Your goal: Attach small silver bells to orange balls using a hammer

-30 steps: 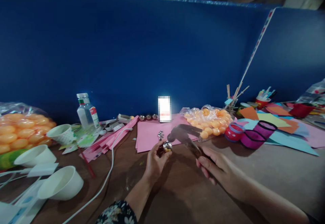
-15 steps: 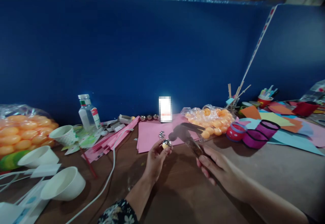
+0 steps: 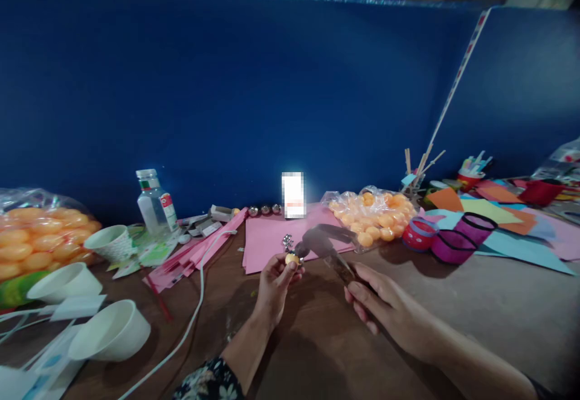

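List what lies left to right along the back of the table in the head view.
Bag of orange balls → clear bottle → pink paper → smaller bag of orange balls → red cup.

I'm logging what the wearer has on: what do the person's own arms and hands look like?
Both hands are bare, without gloves. The left hand leads back to a dark sleeve with a pale floral print. The right hand has a bare forearm, with only a dark edge at the frame corner.
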{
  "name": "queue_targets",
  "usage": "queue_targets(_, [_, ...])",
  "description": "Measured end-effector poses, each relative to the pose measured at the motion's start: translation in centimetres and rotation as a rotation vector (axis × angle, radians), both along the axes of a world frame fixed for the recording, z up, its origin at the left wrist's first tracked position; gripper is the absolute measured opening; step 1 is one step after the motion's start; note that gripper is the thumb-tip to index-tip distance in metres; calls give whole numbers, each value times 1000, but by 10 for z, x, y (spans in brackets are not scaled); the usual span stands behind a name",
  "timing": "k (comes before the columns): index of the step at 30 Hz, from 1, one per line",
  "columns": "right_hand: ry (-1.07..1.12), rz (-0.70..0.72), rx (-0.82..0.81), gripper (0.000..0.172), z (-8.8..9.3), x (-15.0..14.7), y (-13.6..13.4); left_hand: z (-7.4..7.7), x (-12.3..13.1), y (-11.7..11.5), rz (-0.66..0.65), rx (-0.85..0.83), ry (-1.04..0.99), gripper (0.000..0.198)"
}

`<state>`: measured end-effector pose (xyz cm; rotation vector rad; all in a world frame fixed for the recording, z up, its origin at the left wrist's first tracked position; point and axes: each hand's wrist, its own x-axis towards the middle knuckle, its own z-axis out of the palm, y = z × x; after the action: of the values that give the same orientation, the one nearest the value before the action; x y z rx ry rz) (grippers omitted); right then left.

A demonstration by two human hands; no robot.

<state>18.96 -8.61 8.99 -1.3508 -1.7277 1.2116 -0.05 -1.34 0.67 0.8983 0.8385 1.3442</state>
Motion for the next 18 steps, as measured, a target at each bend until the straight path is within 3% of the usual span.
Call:
queue_targets(11, [15, -36, 10, 28, -1, 0, -5, 5, 1, 0, -73, -53, -224, 43])
queue_targets(18, [14, -21, 20, 27, -2, -1, -1, 1, -1, 0, -99, -98, -139, 24])
